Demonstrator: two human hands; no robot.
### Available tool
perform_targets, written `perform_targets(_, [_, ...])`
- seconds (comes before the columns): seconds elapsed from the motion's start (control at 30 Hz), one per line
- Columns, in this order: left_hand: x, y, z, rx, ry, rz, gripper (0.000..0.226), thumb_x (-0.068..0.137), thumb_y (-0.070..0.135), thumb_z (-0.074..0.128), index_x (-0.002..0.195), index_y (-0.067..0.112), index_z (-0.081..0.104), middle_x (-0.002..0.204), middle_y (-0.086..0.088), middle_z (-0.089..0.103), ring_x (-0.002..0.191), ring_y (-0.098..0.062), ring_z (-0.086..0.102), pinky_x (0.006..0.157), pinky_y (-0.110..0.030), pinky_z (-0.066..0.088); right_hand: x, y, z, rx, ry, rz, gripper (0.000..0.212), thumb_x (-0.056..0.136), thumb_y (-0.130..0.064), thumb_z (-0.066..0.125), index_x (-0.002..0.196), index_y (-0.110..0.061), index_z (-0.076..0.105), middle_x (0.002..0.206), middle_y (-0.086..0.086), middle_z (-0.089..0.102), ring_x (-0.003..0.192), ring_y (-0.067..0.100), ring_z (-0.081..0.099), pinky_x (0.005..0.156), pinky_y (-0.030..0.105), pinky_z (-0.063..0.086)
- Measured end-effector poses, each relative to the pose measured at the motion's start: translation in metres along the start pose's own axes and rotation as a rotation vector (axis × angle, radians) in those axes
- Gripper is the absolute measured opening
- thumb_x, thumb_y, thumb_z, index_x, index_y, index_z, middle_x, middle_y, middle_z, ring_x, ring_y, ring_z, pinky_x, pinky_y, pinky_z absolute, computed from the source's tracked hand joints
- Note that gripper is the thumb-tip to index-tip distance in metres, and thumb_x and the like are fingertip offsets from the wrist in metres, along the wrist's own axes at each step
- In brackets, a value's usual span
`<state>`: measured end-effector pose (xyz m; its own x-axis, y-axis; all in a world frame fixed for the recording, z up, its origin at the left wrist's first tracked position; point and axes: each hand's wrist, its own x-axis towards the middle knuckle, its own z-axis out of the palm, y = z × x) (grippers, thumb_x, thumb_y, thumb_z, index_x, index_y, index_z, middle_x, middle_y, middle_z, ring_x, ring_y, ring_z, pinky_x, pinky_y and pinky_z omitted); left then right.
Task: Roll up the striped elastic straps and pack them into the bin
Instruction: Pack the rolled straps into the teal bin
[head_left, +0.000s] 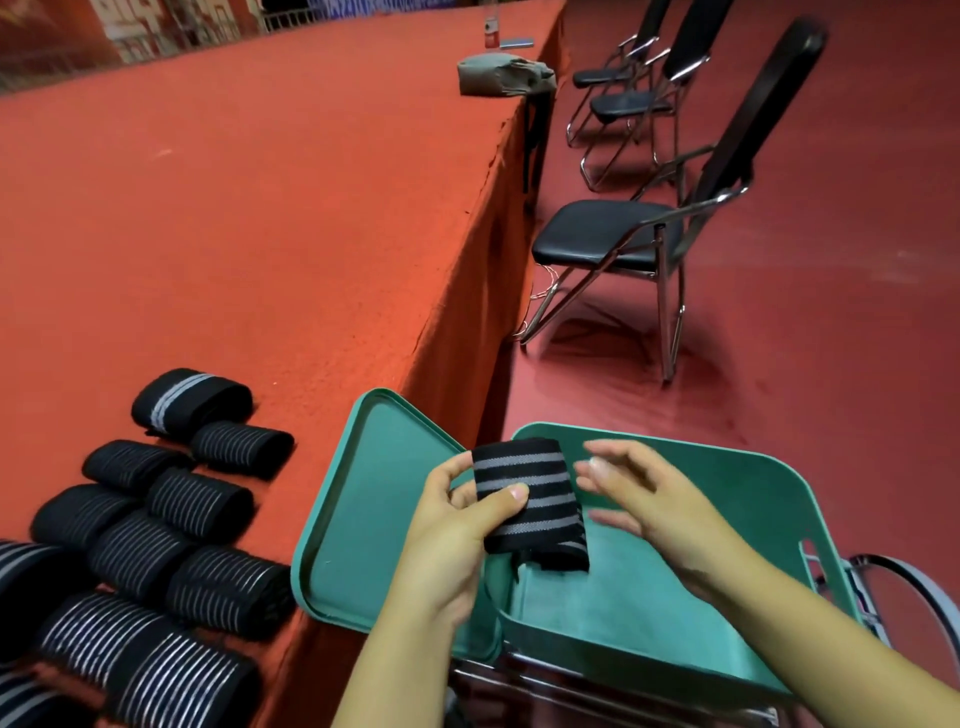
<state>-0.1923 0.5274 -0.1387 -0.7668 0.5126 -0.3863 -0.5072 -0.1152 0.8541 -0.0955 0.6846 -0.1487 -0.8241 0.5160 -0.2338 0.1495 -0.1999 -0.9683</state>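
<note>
My left hand (457, 525) grips a rolled black strap with grey stripes (530, 504), thumb across its front, held above the open green bin (779, 525). My right hand (649, 499) hovers just right of the strap, fingers spread and relaxed, not touching it. The bin's inside looks bare where it shows. Its green lid (363, 519) leans against the table edge to the left. Several rolled striped straps (156, 545) lie in a cluster on the red table (260, 208) at the lower left.
A black folding chair (623, 234) stands to the right of the table, with two more behind it. A grey folded bundle (504, 75) sits at the table's far corner. The bin rests on a metal-framed seat.
</note>
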Motion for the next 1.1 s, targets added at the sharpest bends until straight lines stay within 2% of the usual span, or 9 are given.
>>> perform_targets(0.1, [0.002, -0.008, 0.012, 0.043, -0.051, 0.015, 0.056, 0.076, -0.01, 0.075, 0.123, 0.012, 0.053, 0.106, -0.016, 0.072, 0.09, -0.022, 0.072, 0.073, -0.032, 0.056, -0.022, 0.0, -0.001, -0.065, -0.103, 0.031, 0.052, 0.067, -0.025, 0.072, 0.116, -0.015, 0.058, 0.108, -0.001, 0.071, 0.093, 0.007, 0.069, 0.075, 0.021, 0.055])
perform_targets(0.23, [0.0, -0.014, 0.026, 0.126, -0.139, 0.061, 0.07, 0.058, 0.006, 0.078, 0.123, 0.014, 0.054, 0.102, -0.012, 0.072, 0.089, -0.017, 0.071, 0.071, -0.025, 0.055, -0.027, 0.005, -0.009, 0.015, -0.048, 0.012, 0.049, 0.066, -0.013, 0.075, 0.113, -0.01, 0.061, 0.103, 0.002, 0.074, 0.092, 0.009, 0.071, 0.07, 0.016, 0.052])
perform_targets(0.37, [0.005, -0.018, 0.036, 0.199, -0.212, 0.041, 0.07, 0.058, 0.008, 0.077, 0.124, 0.014, 0.054, 0.102, -0.007, 0.071, 0.09, -0.013, 0.07, 0.073, -0.022, 0.054, -0.024, 0.009, -0.018, 0.091, -0.107, 0.058, 0.059, 0.062, -0.016, 0.084, 0.115, -0.009, 0.06, 0.107, 0.005, 0.074, 0.092, 0.01, 0.071, 0.063, 0.013, 0.051])
perform_targets(0.43, [0.009, -0.021, 0.036, 0.226, -0.231, 0.009, 0.068, 0.061, 0.008, 0.078, 0.124, 0.015, 0.054, 0.106, -0.007, 0.071, 0.095, -0.015, 0.07, 0.077, -0.024, 0.054, -0.016, 0.016, -0.026, 0.129, -0.121, 0.109, 0.065, 0.059, -0.017, 0.082, 0.119, -0.006, 0.058, 0.111, 0.009, 0.072, 0.099, 0.018, 0.07, 0.069, 0.022, 0.056])
perform_targets(0.57, [0.015, -0.025, 0.033, 0.269, -0.165, -0.056, 0.042, 0.085, 0.005, 0.073, 0.121, 0.018, 0.057, 0.121, -0.005, 0.064, 0.108, -0.013, 0.064, 0.083, -0.025, 0.051, 0.01, 0.039, -0.043, 0.17, -0.028, 0.219, 0.045, 0.077, 0.004, 0.073, 0.118, 0.0, 0.055, 0.111, 0.015, 0.07, 0.093, 0.02, 0.071, 0.072, 0.026, 0.058])
perform_targets(0.7, [0.016, -0.023, 0.026, 0.185, -0.122, -0.115, 0.019, 0.095, 0.017, 0.061, 0.114, 0.02, 0.06, 0.12, -0.005, 0.066, 0.112, -0.017, 0.063, 0.089, -0.033, 0.051, 0.04, 0.069, -0.066, 0.007, 0.197, 0.319, 0.029, 0.082, 0.001, 0.071, 0.105, -0.003, 0.053, 0.092, 0.006, 0.066, 0.077, 0.013, 0.063, 0.053, 0.015, 0.051])
perform_targets(0.77, [0.016, -0.023, 0.023, 0.161, -0.116, -0.141, 0.017, 0.097, 0.021, 0.057, 0.114, 0.02, 0.061, 0.117, -0.005, 0.069, 0.111, -0.018, 0.064, 0.091, -0.036, 0.051, 0.053, 0.089, -0.074, -0.034, 0.227, 0.431, 0.024, 0.083, -0.006, 0.072, 0.096, -0.009, 0.053, 0.088, 0.005, 0.062, 0.071, 0.013, 0.057, 0.051, 0.021, 0.044])
perform_targets(0.93, [0.016, -0.029, 0.017, 0.116, -0.095, -0.196, 0.018, 0.098, 0.021, 0.054, 0.113, 0.015, 0.064, 0.108, -0.005, 0.073, 0.101, -0.019, 0.068, 0.082, -0.032, 0.053, 0.077, 0.138, -0.086, -0.098, 0.268, 0.602, 0.047, 0.08, -0.011, 0.077, 0.118, -0.001, 0.051, 0.095, 0.008, 0.063, 0.078, 0.02, 0.06, 0.063, 0.028, 0.046])
perform_targets(1.1, [0.017, -0.029, 0.011, 0.079, -0.069, -0.225, 0.017, 0.098, 0.018, 0.054, 0.109, 0.013, 0.065, 0.101, -0.006, 0.075, 0.094, -0.02, 0.069, 0.078, -0.031, 0.053, 0.085, 0.156, -0.079, -0.092, 0.293, 0.662, 0.048, 0.083, -0.012, 0.075, 0.123, -0.003, 0.049, 0.105, 0.011, 0.059, 0.073, 0.015, 0.054, 0.056, 0.027, 0.039])
